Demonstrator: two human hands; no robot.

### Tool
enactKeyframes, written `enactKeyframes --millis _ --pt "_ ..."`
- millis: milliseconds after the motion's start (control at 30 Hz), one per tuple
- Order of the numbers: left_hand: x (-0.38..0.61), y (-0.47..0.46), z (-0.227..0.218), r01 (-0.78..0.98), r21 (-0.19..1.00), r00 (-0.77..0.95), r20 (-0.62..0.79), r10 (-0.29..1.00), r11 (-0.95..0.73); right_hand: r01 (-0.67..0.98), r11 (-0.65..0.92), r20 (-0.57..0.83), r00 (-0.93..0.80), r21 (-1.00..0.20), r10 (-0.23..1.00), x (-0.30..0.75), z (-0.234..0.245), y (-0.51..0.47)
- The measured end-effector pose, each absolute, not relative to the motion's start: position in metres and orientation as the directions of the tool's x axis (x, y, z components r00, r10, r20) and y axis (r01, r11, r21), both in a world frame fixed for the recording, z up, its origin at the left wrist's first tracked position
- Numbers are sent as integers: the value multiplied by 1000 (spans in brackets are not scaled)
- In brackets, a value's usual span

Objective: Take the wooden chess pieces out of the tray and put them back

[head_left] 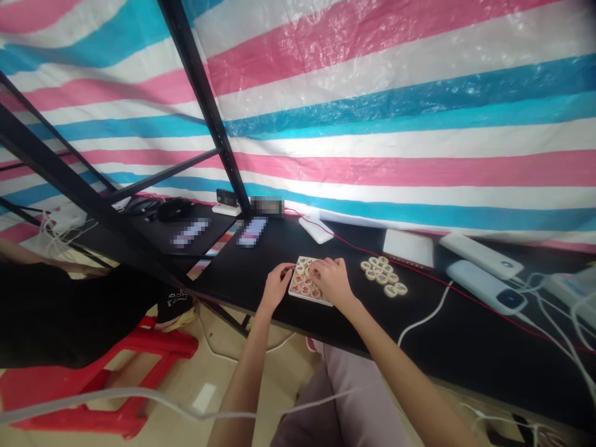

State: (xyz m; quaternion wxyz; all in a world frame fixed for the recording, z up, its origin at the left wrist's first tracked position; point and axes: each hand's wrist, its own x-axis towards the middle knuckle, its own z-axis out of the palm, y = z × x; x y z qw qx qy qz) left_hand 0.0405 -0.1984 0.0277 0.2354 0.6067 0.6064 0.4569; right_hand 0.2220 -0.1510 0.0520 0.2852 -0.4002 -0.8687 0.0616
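A small square white tray point(295, 292) lies on the black table in front of me. Round cream-coloured Chinese chess pieces point(305, 290) with red and black characters fill what I can see of it. My left hand point(278, 285) is at the tray's left edge, thumb and fingers curled against its side. Over the tray's right part, my right hand point(334, 280) bends its fingers down onto a chess piece; the fingertips are partly hidden. To the right, several loose chess pieces point(380, 270) with dark characters lie in a cluster on the table.
A white box point(408, 248), a white power bank point(316, 230) and a light-blue device point(487, 287) stand behind and right. A red cable point(358, 248) crosses the black table point(354, 320). Left are a metal post point(205, 74), a red stool point(158, 347) and another person point(69, 310).
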Motion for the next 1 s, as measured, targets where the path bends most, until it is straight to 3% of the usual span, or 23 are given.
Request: enactKeyframes --millis 233,367,567,700,833,933,1000 --pt "41 -197 28 520 842 -159 258 953 -141 687 684 467 -534 -247 705 218 47 -148" --pt "41 -197 28 521 842 -159 260 952 -143 657 710 504 -536 -254 677 221 51 -152" --pt "41 -197 27 526 841 -166 246 955 -125 772 577 568 -358 -267 741 274 60 -158" --pt "40 -196 27 531 837 -157 255 954 -136 879 454 529 -320 -144 786 323 43 -159" --pt "40 -195 27 531 838 -163 247 955 -127 872 487 487 -404 -53 774 346 25 -174" --pt "41 -194 26 539 835 -168 239 956 -114 836 540 453 -447 -95 771 347 20 -191" --pt "41 -194 25 550 827 -170 244 955 -114 770 610 425 -496 -187 757 344 21 -200"
